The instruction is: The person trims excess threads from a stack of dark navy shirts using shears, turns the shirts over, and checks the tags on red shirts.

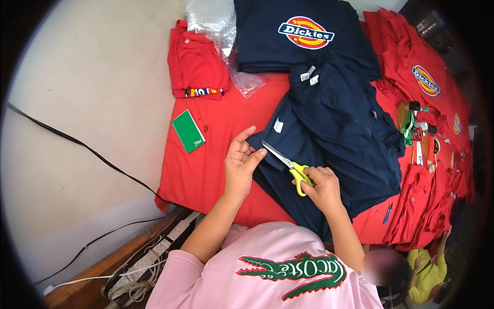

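Note:
A dark navy shirt (334, 129) lies spread and rumpled on the red-covered table. At its left edge my left hand (242, 162) pinches the cloth between thumb and fingers, the index finger partly raised. My right hand (323, 189) holds a pair of scissors (301, 176) by the yellow-green handles. Their blades point up and left over the navy cloth, the tip close to my left thumb. The blades look nearly closed. A white label (278, 125) sits on the cloth just beyond the scissors, and white tags (309, 74) show at the shirt's far end.
Behind lies a stack of folded navy shirts (309, 54), beside clear plastic bags (211, 20) and a folded red garment (195, 59). A green notebook (188, 131) rests at left. Rightward are red shirts (406, 51), small tools (418, 131), a blue tool (388, 212) and another person (427, 270).

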{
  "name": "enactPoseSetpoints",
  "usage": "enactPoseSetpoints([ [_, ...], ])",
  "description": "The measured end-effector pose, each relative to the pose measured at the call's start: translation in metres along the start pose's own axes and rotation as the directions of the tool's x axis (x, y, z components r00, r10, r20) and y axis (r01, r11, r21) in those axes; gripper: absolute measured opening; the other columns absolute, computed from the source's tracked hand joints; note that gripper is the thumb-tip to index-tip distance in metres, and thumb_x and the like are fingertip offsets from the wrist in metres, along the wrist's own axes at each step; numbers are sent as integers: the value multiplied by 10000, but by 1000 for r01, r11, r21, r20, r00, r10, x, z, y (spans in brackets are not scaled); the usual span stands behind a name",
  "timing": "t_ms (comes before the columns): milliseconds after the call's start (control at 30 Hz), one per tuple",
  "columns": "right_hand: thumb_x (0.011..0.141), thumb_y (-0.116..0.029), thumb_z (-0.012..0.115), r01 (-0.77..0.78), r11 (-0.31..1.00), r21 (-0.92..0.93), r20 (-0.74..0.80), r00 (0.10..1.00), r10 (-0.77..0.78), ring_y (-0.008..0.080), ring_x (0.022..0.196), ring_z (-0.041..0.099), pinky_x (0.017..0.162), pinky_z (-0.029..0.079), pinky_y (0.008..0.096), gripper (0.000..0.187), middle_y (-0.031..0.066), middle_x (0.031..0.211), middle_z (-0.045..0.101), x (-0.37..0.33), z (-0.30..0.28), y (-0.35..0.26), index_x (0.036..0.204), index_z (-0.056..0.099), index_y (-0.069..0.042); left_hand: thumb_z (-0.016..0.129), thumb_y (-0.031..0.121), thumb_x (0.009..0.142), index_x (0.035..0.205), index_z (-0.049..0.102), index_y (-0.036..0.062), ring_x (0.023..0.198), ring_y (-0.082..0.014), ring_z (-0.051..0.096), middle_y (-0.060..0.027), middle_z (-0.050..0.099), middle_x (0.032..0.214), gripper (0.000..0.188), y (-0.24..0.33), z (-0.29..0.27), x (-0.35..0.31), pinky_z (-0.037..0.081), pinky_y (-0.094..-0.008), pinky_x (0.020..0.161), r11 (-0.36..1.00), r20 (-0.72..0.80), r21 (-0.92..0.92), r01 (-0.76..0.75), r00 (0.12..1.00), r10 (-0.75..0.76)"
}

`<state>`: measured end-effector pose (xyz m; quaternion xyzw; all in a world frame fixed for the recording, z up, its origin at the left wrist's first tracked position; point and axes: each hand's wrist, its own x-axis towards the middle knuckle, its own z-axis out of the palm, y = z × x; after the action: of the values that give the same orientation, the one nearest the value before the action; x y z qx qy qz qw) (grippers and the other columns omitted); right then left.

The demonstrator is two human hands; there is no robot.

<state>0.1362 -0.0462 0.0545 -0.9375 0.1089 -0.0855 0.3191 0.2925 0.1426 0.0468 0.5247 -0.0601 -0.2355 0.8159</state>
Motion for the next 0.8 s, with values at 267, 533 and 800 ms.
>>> enactPoseSetpoints([
  [267, 847, -108, 773, -245, 914, 325, 203, 961, 186, 283, 735, 605, 772, 490, 405, 161, 97, 754, 678, -35, 9, 3, 976, 727, -24, 704, -94, 939, 1495, 515, 14, 1003, -84, 633, -63, 693, 1200, 597, -8, 17, -11, 517, -238, 942, 1000, 35, -5, 18, 999, -18],
  [533, 859, -121, 725, -168, 939, 300, 142, 981, 131, 289, 674, 596, 781, 478, 406, 123, 106, 744, 688, -31, -3, 2, 943, 711, -32, 712, -94, 929, 1500, 514, -1, 971, -62, 617, -35, 679, 1130, 611, 0, 25, -11, 508, -221, 936, 1000, 34, 29, 6, 999, -7],
  [800, 944, -240, 843, -377, 538, 754, -38, 792, 609, 33, 651, 437, 584, 385, 251, 298, -64, 686, 532, -126, -33, 42, 918, 648, -15, 770, -10, 922, 1427, 635, -2, 830, -41, 575, 54, 584, 894, 522, -21, -27, 15, 488, -206, 806, 960, -8, 279, -31, 999, 34],
])
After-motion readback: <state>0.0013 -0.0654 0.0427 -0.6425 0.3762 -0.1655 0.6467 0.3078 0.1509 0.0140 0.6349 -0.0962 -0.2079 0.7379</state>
